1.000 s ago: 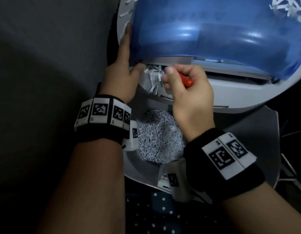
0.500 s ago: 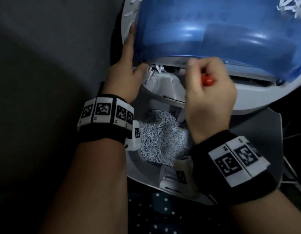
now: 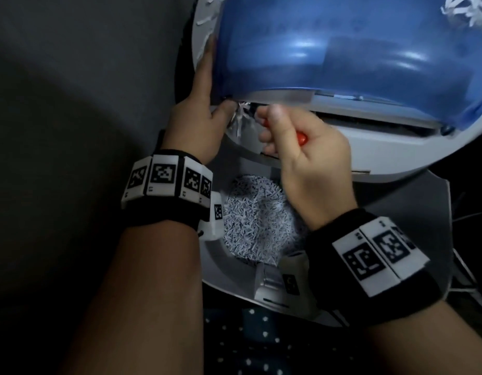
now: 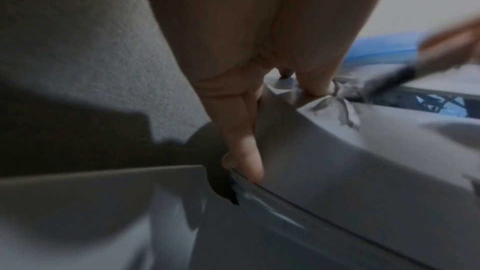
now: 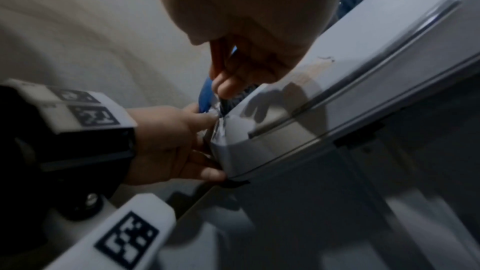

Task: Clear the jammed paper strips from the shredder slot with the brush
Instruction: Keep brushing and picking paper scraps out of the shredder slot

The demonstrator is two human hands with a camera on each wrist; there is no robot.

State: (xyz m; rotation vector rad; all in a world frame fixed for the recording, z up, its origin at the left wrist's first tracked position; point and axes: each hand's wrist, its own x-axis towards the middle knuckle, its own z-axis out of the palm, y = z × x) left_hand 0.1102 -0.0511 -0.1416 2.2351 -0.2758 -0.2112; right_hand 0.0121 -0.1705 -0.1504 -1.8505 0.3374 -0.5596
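Observation:
The shredder head (image 3: 383, 147), grey-white with a blue translucent cover (image 3: 342, 50), lies tilted before me. A tuft of jammed paper strips (image 3: 241, 117) sticks out at the left end of its slot (image 3: 369, 123). My right hand (image 3: 269, 123) grips the red-handled brush (image 3: 302, 138), whose tip sits at the strips. In the left wrist view the dark bristles (image 4: 389, 77) are blurred beside the strips (image 4: 335, 100). My left hand (image 3: 207, 104) holds the head's left corner, with its thumb by the strips and its fingers (image 4: 241, 130) along the side. The right wrist view shows my right hand (image 5: 233, 81), the strips (image 5: 221, 122) and my left hand (image 5: 176, 143).
Below the head the open bin (image 3: 423, 212) holds a heap of shredded paper (image 3: 253, 220). Loose strips (image 3: 467, 9) lie on the blue cover at top right. A dark grey surface fills the left. Cables (image 3: 467, 266) run at the right; dotted fabric (image 3: 261, 347) is at the bottom.
My right hand swung right along the slot with the brush, then came back left to the strips. The left hand kept its hold on the corner.

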